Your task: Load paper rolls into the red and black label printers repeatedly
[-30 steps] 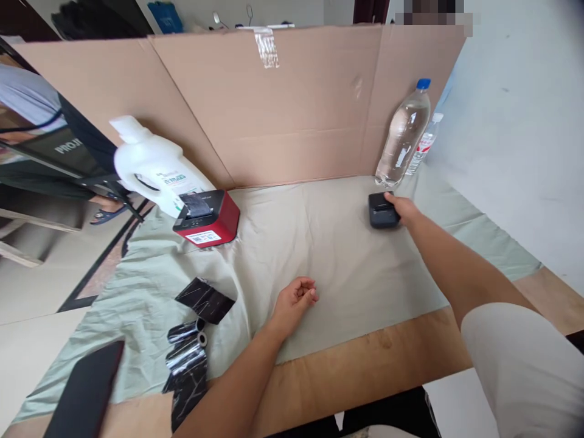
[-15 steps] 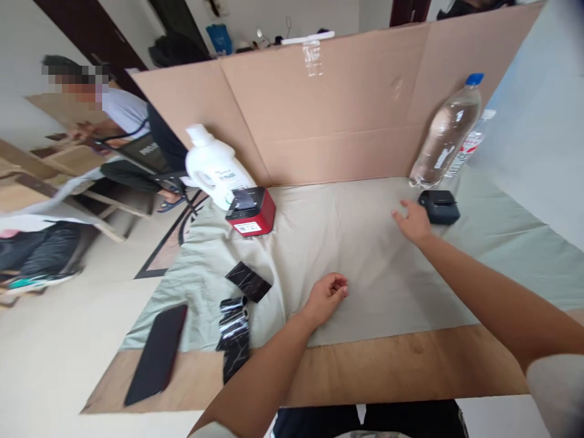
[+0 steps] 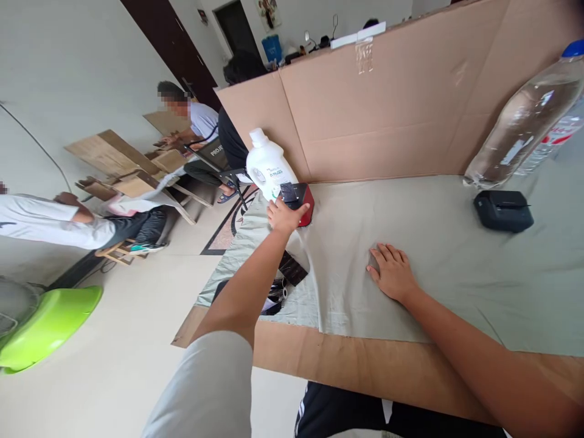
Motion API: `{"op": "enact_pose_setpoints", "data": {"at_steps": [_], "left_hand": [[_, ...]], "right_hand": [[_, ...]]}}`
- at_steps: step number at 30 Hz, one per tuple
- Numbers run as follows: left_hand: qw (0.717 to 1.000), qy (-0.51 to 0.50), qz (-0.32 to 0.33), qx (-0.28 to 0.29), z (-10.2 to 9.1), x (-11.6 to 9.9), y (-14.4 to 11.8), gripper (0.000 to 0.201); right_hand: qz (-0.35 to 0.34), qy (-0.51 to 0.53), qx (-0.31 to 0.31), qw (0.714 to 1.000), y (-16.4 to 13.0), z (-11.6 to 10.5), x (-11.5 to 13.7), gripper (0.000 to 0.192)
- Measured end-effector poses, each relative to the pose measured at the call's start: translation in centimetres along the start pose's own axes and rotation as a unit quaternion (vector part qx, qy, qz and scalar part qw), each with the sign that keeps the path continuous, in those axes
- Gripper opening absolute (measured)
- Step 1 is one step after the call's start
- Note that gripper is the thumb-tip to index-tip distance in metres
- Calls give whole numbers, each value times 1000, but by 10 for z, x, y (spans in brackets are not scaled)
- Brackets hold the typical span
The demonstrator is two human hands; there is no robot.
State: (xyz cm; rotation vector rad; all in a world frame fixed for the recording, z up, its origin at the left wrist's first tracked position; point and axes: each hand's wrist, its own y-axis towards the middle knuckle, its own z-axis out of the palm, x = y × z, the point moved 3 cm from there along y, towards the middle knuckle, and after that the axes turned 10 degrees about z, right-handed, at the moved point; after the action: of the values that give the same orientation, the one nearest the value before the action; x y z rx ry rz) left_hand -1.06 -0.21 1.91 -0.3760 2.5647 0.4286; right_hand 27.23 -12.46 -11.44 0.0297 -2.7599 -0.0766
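From where I stand, the left hand (image 3: 286,216) is at the red box-shaped device (image 3: 309,203) on the far left of the counter (image 3: 365,353), and I'd judge the handling of it to be at an early point. The device stands on the green cloth (image 3: 347,243), not lifted, close in front of the white jug (image 3: 274,167), with a dark strip (image 3: 288,191) on its black top. The black device (image 3: 504,212) sits far right with no hand on it, near the foot of the big clear bottle (image 3: 524,115). A dark patterned sheet (image 3: 292,269) and shiny rolls (image 3: 279,289) lie loose at the near left. How much is left to do, I can't say from here.

The left arm stretches out long and nearly straight, palm down, the hand over the device's near edge. Its grip is spread, thumb out to the right and fingers reaching forward; it seems to touch, though I can't make out any pinch. The right hand (image 3: 393,272) rests on the cloth in the middle, palm down, its grip spread loosely and holding nothing, the forearm slanting in from the near right.
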Motion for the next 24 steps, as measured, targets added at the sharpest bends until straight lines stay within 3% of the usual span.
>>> {"op": "enact_pose_setpoints", "data": {"at_steps": [2,5,10,14,18,21,24], "left_hand": [[997,34,-55,35,4,6,24,108],[992,43,-85,84,20,12,34,118],[993,78,-85,38,34,10,29,110],[996,62,-56,20,30,-13,14,99],[999,-3,39,31,30,-47,-33,87],[989,-71,121,56,37,-70,-87,86],[971,-151,170,81,50,-87,-143,89]], "right_hand": [[2,6,0,1000,0,0,0,55],[6,5,5,1000,0,0,2,55],[6,12,5,1000,-1,-2,3,53],[7,47,-2,999,1,-4,1,49],[43,168,-16,985,8,-9,-10,46],[97,358,-48,928,11,-14,-24,53],[122,548,-23,827,9,-16,-33,69]]}}
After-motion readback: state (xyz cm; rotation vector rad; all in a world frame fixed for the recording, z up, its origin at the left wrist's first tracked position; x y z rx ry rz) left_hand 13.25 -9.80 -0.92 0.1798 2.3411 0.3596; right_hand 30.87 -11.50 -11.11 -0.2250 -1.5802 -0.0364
